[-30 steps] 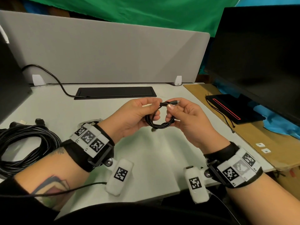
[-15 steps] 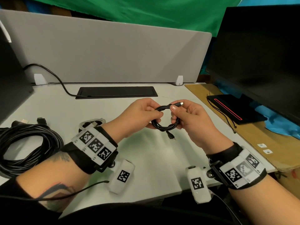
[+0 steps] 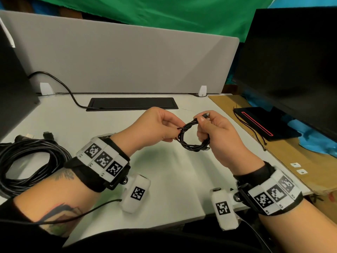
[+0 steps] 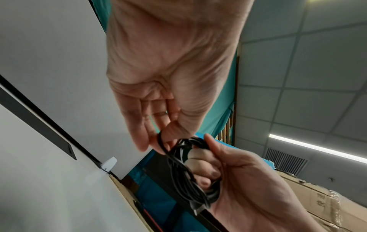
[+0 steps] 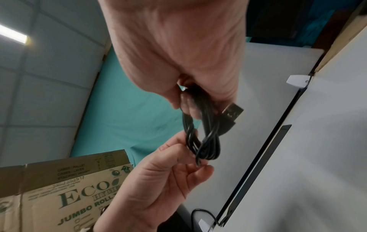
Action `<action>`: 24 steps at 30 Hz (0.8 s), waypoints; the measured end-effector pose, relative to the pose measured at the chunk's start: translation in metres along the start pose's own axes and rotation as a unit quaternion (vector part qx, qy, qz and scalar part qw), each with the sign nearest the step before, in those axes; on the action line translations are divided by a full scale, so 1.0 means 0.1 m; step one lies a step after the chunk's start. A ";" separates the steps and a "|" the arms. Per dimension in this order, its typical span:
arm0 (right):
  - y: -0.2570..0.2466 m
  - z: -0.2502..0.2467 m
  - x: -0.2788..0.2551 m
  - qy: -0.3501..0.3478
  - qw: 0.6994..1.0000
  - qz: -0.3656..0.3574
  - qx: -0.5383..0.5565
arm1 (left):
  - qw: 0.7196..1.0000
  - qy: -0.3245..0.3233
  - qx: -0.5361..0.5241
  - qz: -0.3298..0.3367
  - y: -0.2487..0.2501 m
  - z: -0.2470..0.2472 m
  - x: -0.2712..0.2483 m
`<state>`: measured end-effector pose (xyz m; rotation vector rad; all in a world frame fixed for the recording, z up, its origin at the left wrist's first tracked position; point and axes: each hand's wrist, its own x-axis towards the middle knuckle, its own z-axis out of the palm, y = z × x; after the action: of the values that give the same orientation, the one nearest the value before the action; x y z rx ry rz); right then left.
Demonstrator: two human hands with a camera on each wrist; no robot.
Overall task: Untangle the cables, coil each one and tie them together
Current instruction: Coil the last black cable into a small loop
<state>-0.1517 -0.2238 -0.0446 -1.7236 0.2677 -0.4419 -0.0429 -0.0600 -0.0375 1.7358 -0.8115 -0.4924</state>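
Since the frame half a sec earlier, both hands had drawn slightly apart and the loose plug end that dangled under the small coil had been pulled up into the bundle. Small black cable coil [image 3: 193, 137] was held in the air over the near-middle of the tabletop [image 3: 164, 170], between the two hands, not touching the surface.

Right hand [image 3: 217, 136] had its grip closed round the right side of the coil: fingers curled thru the loop, thumb pressing the strands at top, w/ one plug [image 3: 206, 115] poking out above the thumb. Probably held that way to keep the turns stacked so they wouldn't spring open. Right wrist view showed a flat USB-type plug [image 5: 231, 114] lying alongside the bundle by the palm.

Left hand [image 3: 156, 128] pinched a strand at the coil's left edge, thumb against fingertips, other fingers loosely curled; looked like it was feeding or tucking the tail end round the loop to lock it.

Big black cable bundle [image 3: 27, 161] lay coiled on the tabletop at far left, well apart from the hands, seemingly parked until tying. A whitish cable seemed to lie just behind the left wrist, mostly hidden.

Judgement: coiling of the small cable nearly done; tying together not yet started.
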 end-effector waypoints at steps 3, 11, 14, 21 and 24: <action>-0.02 0.07 -0.04 -0.029 0.998 -0.001 0.061 | 0.999 0.002 0.041 0.022 -0.01 0.01 0.00; -0.05 0.10 -0.06 -0.020 0.994 0.000 0.111 | 0.988 0.012 0.139 0.065 -0.08 -0.01 0.03; -0.08 0.05 -0.03 0.016 0.989 -0.018 0.149 | 1.000 0.023 0.009 -0.005 -0.12 0.03 0.04; -0.06 -0.01 0.03 0.074 0.978 -0.007 0.193 | 0.922 -0.045 -0.368 -0.109 -0.06 0.06 0.06; -0.05 -0.04 0.05 0.080 0.966 0.019 0.245 | 0.963 -0.034 -0.257 -0.078 -0.11 0.06 0.07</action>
<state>-0.1493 -0.2286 -0.0385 -1.1988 0.2801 -0.5667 -0.0389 -0.0676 -0.0498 1.3076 -0.5327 -0.7968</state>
